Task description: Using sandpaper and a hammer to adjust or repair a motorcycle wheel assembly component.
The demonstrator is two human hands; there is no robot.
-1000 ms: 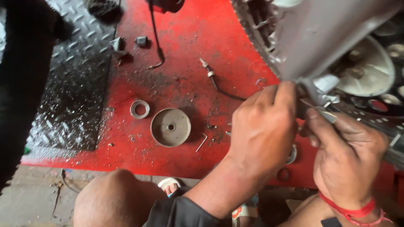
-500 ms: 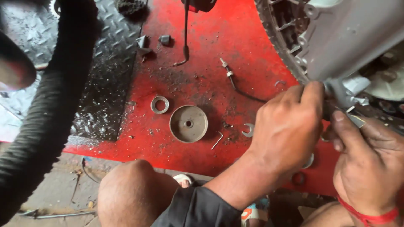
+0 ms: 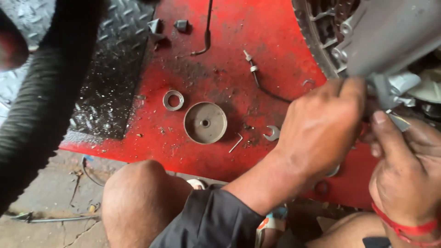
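Left hand (image 3: 321,128) and right hand (image 3: 409,170) have fingers pinched on a small grey metal fitting (image 3: 390,89) at 3 o'clock beside the engine casing (image 3: 390,36); judged rigid, light, likely greasy, so grip its edges; round cup (image 3: 205,122) lies at centre.

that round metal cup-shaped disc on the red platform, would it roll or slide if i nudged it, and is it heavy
The round metal disc lies flat, open side up, so a nudge would probably slide it, not roll it. It looks like thick solid metal, so likely heavy for its size and stiff. The red platform looks gritty and stained, possibly oily, so the disc may be slippery to grip.
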